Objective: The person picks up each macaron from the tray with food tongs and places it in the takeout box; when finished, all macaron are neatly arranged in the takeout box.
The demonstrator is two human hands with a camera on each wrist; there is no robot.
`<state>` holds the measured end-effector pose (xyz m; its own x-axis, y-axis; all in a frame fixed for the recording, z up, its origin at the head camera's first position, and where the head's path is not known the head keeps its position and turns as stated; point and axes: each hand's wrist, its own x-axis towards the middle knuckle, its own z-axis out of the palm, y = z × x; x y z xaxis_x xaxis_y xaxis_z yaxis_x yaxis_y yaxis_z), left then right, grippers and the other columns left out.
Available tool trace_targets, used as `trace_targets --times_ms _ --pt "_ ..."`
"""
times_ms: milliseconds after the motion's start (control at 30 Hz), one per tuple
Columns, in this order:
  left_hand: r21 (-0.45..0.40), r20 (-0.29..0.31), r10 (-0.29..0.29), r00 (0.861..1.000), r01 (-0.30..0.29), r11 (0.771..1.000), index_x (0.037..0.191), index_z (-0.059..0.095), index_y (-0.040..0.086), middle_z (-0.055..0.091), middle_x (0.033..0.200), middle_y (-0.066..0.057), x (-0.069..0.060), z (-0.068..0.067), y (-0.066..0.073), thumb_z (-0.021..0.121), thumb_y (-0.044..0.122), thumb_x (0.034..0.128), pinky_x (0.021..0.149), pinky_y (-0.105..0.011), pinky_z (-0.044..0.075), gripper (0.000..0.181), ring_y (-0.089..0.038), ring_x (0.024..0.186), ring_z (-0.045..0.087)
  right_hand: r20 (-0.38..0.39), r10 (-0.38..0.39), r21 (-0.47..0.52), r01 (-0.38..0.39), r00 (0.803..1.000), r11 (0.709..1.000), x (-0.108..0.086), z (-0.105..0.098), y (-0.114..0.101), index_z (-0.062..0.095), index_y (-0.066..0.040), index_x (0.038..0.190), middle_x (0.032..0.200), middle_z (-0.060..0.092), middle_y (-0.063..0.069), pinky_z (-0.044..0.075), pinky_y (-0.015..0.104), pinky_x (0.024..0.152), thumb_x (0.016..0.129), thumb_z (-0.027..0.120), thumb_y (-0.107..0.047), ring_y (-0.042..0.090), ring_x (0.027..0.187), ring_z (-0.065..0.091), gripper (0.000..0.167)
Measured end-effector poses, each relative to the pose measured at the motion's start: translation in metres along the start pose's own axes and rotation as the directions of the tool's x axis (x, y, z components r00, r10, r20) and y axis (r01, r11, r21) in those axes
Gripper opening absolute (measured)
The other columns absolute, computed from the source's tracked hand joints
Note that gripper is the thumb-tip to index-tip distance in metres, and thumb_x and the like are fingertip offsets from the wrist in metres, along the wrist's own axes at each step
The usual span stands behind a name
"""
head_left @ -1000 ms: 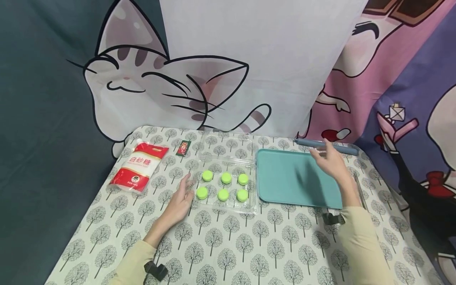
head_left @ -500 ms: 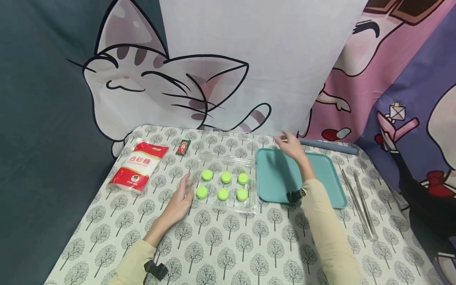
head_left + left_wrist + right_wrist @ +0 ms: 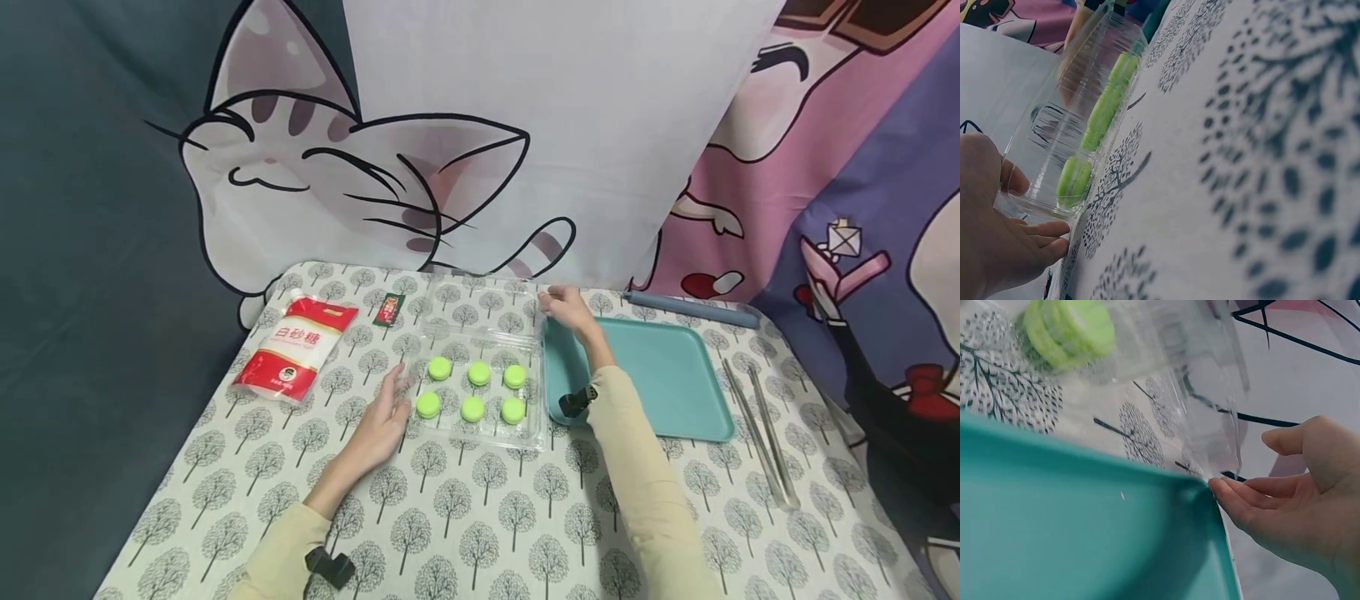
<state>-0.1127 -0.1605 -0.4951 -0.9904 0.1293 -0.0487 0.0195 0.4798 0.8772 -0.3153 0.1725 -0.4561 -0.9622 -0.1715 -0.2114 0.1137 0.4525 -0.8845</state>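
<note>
A hinged clear plastic box (image 3: pixel 480 432) lies unfolded, with several green macarons (image 3: pixel 478 373) in its near half. At its left edge is my left hand (image 3: pixel 381 423). In the left wrist view the thumb is against the box wall and the fairly straight fingers (image 3: pixel 1047 240) lie along the lower edge. My right hand (image 3: pixel 572 310) is at the right side of the transparent lid (image 3: pixel 480 310). In the right wrist view its fingertips (image 3: pixel 1222 487) are by the lid's rim and the tray corner, thumb apart; whether they touch the lid is unclear.
The teal tray (image 3: pixel 652 375) sits right of the box, beneath my right forearm. Metal tongs (image 3: pixel 765 437) lie to its right, a grey-blue rod (image 3: pixel 693 309) behind it. A red-and-white sugar bag (image 3: pixel 296 350) and a small green-and-red packet (image 3: pixel 389 309) lie to the left.
My right hand has moved left across the tray from its far right side to the lid's right edge. My left hand has stayed at the box's left edge.
</note>
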Motion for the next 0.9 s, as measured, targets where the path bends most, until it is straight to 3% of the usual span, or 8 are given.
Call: trace_targets --times_ms 133,300,567,700,800,900 --pt "0.003 -0.002 0.009 1.0 -0.009 1.0 0.162 0.012 0.008 0.04 0.159 -0.022 0.0 0.001 0.0 0.042 0.013 0.1048 0.121 -0.064 0.025 0.064 -0.046 0.145 0.038 -0.034 -0.008 0.028 0.009 0.999 1.0 0.0 0.001 -0.004 0.026 0.01 0.155 0.153 0.042 0.03 0.042 0.048 0.118 0.105 0.05 -0.023 0.042 0.132 0.052 0.064" --pt "0.004 -0.005 0.017 1.0 -0.017 1.0 0.162 0.013 0.009 0.04 0.159 -0.022 0.0 0.001 0.0 0.042 0.013 0.1048 0.122 -0.064 0.024 0.064 -0.046 0.146 0.037 -0.174 -0.062 0.079 0.077 0.983 0.994 -0.002 -0.002 -0.015 0.037 0.008 0.151 0.144 0.051 0.028 0.047 0.045 0.113 0.103 0.053 -0.017 0.039 0.13 0.053 0.057" --pt "0.014 -0.008 0.008 1.0 -0.008 1.0 0.162 0.013 0.01 0.04 0.158 -0.022 0.001 0.0 -0.001 0.042 0.013 0.1049 0.12 -0.065 0.027 0.064 -0.047 0.144 0.039 -0.345 -0.191 0.138 0.251 0.919 0.958 -0.014 -0.01 -0.044 0.05 0.0 0.144 0.13 0.063 0.023 0.057 0.035 0.099 0.102 0.055 -0.013 0.018 0.102 0.065 0.045" --pt "0.017 -0.005 0.005 1.0 -0.005 1.0 0.162 0.013 0.01 0.04 0.158 -0.022 0.0 0.0 -0.001 0.042 0.013 0.1048 0.12 -0.066 0.027 0.065 -0.048 0.144 0.039 -0.389 -0.26 0.098 0.32 0.884 0.942 -0.025 -0.013 -0.058 0.057 -0.002 0.138 0.116 0.067 0.012 0.057 0.024 0.09 0.1 0.058 -0.015 0.007 0.093 0.063 0.04" --pt "0.014 -0.002 0.003 1.0 -0.003 1.0 0.162 0.012 0.009 0.04 0.158 -0.023 0.0 0.001 -0.001 0.042 0.012 0.1048 0.119 -0.066 0.029 0.065 -0.049 0.142 0.041 -0.408 -0.322 0.067 0.38 0.854 0.923 -0.035 -0.015 -0.066 0.061 -0.003 0.133 0.107 0.064 0.0 0.055 0.019 0.085 0.101 0.06 -0.018 0.005 0.091 0.063 0.035" --pt "0.016 -0.002 0.001 1.0 -0.001 1.0 0.162 0.012 0.009 0.039 0.158 -0.024 0.0 0.001 0.0 0.042 0.012 0.1049 0.118 -0.066 0.031 0.065 -0.05 0.14 0.044 -0.403 -0.381 0.055 0.437 0.832 0.898 -0.053 -0.016 -0.079 0.063 0.002 0.127 0.103 0.063 -0.002 0.056 0.02 0.083 0.102 0.059 -0.015 0.008 0.089 0.064 0.031"
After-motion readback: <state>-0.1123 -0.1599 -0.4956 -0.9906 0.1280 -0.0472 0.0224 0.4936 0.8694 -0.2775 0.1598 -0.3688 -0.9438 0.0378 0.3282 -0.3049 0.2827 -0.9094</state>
